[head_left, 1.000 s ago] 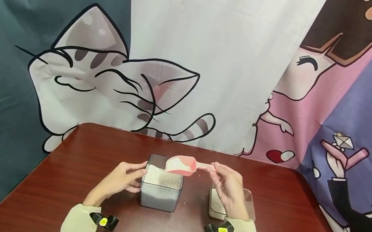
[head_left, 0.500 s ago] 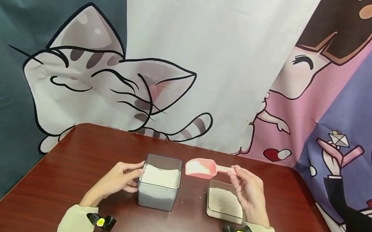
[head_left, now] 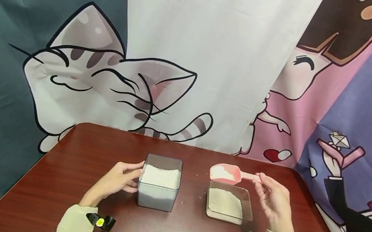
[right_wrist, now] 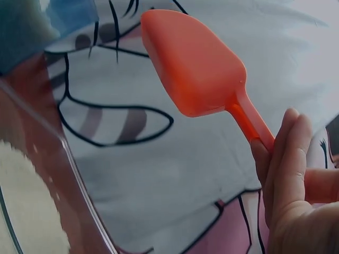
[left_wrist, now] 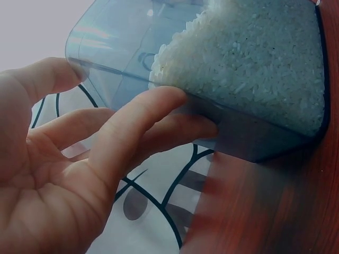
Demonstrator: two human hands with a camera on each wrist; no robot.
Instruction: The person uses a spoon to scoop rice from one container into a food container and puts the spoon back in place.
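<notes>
My right hand [head_left: 276,202] pinches the handle of a pink scoop [head_left: 234,178], with white grains in its bowl. The scoop is held level above the back rim of a low clear container [head_left: 248,210], which holds rice [head_left: 224,202]. In the right wrist view the scoop's underside [right_wrist: 196,66] shows orange. My left hand [head_left: 118,181] touches the left side of a taller grey see-through container [head_left: 155,200], its fingers [left_wrist: 132,119] resting on the outer wall. Rice [left_wrist: 249,63] is heaped inside, reaching higher on one side.
Both containers stand on a dark red-brown table [head_left: 99,142], the low one to the right. A few stray grains lie between them. A cartoon-printed cloth [head_left: 239,67] hangs behind the table's far edge.
My right hand has moved the loaded scoop rightward from over the tall container to above the back of the low one. My left hand stays at the tall container.
</notes>
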